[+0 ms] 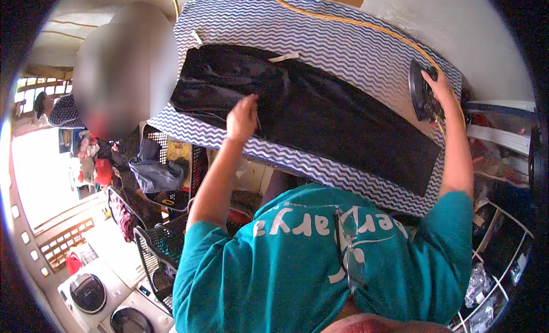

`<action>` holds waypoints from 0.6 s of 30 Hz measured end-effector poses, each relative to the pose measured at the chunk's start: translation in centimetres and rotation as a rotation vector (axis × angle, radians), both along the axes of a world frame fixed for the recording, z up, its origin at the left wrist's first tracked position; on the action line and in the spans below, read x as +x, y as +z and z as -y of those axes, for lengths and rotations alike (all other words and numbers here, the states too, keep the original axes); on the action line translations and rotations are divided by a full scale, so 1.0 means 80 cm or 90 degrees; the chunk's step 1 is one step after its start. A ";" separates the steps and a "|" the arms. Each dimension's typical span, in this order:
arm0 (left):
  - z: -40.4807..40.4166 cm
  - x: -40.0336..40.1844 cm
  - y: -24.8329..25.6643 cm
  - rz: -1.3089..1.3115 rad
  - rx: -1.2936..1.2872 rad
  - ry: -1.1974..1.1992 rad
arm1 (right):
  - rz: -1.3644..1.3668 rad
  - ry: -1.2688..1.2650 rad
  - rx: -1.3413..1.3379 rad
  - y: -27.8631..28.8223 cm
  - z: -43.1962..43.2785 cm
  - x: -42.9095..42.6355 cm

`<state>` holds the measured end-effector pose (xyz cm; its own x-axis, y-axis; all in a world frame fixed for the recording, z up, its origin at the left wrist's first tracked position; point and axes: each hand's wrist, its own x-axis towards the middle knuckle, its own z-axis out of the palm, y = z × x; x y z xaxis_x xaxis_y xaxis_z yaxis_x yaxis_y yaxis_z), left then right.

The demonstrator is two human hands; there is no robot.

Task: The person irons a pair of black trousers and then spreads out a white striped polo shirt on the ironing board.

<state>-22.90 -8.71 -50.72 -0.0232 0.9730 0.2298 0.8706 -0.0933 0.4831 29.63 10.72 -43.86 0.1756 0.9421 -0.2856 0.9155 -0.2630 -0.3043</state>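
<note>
Black trousers (343,122) lie lengthwise across an ironing surface covered in blue-and-white zigzag cloth (343,45). Their waist end, at the left, is creased, while the right part looks flatter. My left hand (242,118) is over the near edge of the trousers, fingers curled; whether it pinches the fabric cannot be made out. At the right end of the surface, my right hand (437,86) grips a dark clothes iron (420,92), beyond the trousers' far edge. Two pale strips, one a white tag (284,57), show along the trousers' far edge.
A yellow cord (343,19) runs over the board's far side to the iron. Plastic baskets (156,255) and hanging garments (154,172) stand at left, with front-loading machines (88,292) below. Another person (64,112) is at far left. Shelving (499,140) borders the right.
</note>
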 end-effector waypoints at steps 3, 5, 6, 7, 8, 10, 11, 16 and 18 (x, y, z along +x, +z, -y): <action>-0.078 -0.059 0.006 -0.092 0.033 0.054 | 0.008 0.091 0.086 0.023 0.048 -0.014; -0.129 -0.090 0.015 -0.146 -0.075 0.058 | 0.055 0.147 0.077 0.043 0.088 -0.029; -0.150 -0.119 0.005 -0.190 -0.037 0.007 | 0.002 0.246 0.212 0.051 0.114 -0.050; -0.172 -0.136 0.002 -0.237 -0.078 0.013 | 0.006 0.157 0.035 0.057 0.134 -0.055; -0.189 -0.149 -0.001 -0.285 -0.119 0.021 | -0.019 0.133 -0.037 0.047 0.153 -0.057; -0.211 -0.184 -0.012 -0.401 -0.140 0.000 | -0.028 0.195 0.046 0.052 0.194 -0.092; -0.220 -0.189 -0.013 -0.412 -0.107 -0.010 | -0.024 0.260 0.122 0.026 0.212 -0.080; -0.259 -0.233 -0.005 -0.362 -0.257 0.027 | 0.112 0.127 0.021 -0.030 0.253 -0.072; -0.263 -0.244 -0.007 -0.288 -0.154 0.000 | 0.147 0.091 0.025 -0.033 0.257 -0.073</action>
<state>-42.43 12.35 -51.27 0.0261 0.9996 -0.0146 0.9976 -0.0251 0.0652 23.75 -9.87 -46.52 0.0961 0.9716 -0.2163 0.9888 -0.1181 -0.0910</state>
